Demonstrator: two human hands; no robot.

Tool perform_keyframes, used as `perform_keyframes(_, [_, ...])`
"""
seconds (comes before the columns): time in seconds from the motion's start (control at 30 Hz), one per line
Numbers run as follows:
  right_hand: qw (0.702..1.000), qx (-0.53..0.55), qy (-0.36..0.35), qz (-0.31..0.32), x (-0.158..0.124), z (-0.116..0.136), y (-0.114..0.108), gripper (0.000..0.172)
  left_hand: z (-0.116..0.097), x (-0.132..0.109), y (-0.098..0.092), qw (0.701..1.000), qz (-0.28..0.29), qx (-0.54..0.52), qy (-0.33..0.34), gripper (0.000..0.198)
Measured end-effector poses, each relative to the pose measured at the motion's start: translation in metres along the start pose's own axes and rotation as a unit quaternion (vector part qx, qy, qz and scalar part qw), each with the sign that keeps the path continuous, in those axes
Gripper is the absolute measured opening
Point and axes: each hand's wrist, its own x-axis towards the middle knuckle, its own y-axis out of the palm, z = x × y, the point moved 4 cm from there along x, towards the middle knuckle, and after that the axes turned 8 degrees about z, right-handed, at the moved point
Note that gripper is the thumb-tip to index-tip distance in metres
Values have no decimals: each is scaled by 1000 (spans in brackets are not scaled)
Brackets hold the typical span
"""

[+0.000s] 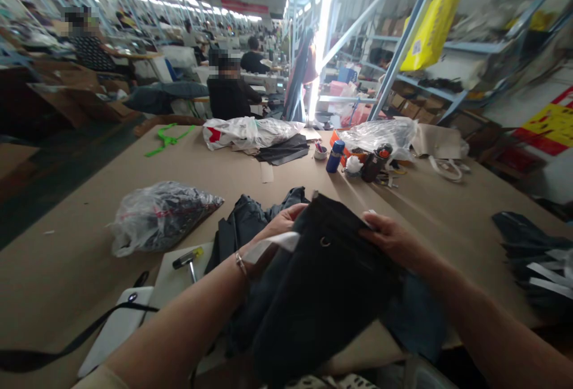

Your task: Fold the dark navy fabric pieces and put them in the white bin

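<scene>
A dark fabric piece [322, 281] with a small metal ring near its top lies lifted over the table's front edge. My left hand [280, 222] grips its left top edge, fingers curled behind the cloth, beside a white label strip [271, 244]. My right hand [389, 237] pinches the right top edge with closed fingers. More dark garments [246, 219] are heaped under and behind the piece.
On the brown table [89, 246] lie a plastic bag of dark cloth [161, 216], a small hammer [190, 259] on a white board, a black strap [49, 353], bottles and clutter [358, 159] at the back, stacked dark pieces [537, 258] at right. Other people sit beyond.
</scene>
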Motion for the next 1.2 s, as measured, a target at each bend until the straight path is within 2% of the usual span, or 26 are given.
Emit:
perform_keyframes(0.03, [999,-10,26,-44,-15,-14,-22,31,9,-1,-13,999,-33,29,-6,37])
perform_keyframes(0.1, [987,-50,86,-126,-47,-47,-72,39,32,-5,-38,982,-89,160,-46,31])
perform_keyframes(0.13, [973,-94,118,-176,-63,-63,-97,42,43,-7,-49,963,-108,238,-67,25])
perform_keyframes(0.17, [946,-167,145,-235,-77,-76,-119,44,54,-10,-57,941,-113,306,-87,21])
perform_keyframes(0.23, [886,-299,162,-314,-92,-93,-139,47,75,-14,-63,907,-109,392,-106,15])
perform_keyframes(0.27, [873,-332,154,-323,-89,-98,-136,47,83,-15,-62,900,-108,409,-105,11])
perform_keyframes(0.3, [879,-340,133,-308,-80,-102,-123,45,90,-16,-59,893,-103,427,-101,9])
perform_keyframes(0.37, [923,-308,74,-220,-44,-109,-73,35,100,-17,-47,848,-78,514,-101,16])
perform_keyframes(0.43, [947,-306,15,-98,2,-115,-4,24,109,-18,-36,765,-45,630,-124,30])
perform_keyframes(0.47, [952,-303,14,-42,26,-122,30,22,113,-18,-32,720,-32,679,-141,34])
perform_keyframes(0.5, [953,-301,20,-21,47,-130,59,22,116,-18,-30,683,-25,713,-158,34])
perform_keyframes(0.53, [952,-305,25,-12,65,-138,84,22,118,-19,-30,664,-24,728,-170,32])
perform_keyframes(0.6, [945,-325,30,-17,94,-153,120,32,122,-20,-33,652,-23,736,-181,27])
perform_keyframes(0.67, [935,-353,16,-23,111,-161,137,44,125,-21,-38,658,-23,731,-178,25])
perform_keyframes(0.73, [925,-380,-12,-18,120,-161,142,42,126,-22,-45,681,-28,714,-160,25])
perform_keyframes(0.83, [910,-411,-61,5,125,-150,134,30,117,-28,-52,766,-55,633,-98,16])
perform_keyframes(0.9, [900,-426,-87,21,127,-135,124,24,100,-40,-52,821,-115,558,-32,10])
perform_keyframes(0.97, [893,-437,-105,27,127,-113,111,22,78,-62,-44,848,-189,495,35,14])
perform_keyframes(1.03, [888,-443,-119,22,124,-84,100,21,58,-88,-27,865,-214,448,79,19])
perform_keyframes(1.13, [888,-437,-142,14,115,-29,91,17,45,-115,3,903,-130,402,81,24])
perform_keyframes(1.2, [894,-422,-150,13,107,6,91,14,48,-121,8,920,-123,371,31,27])
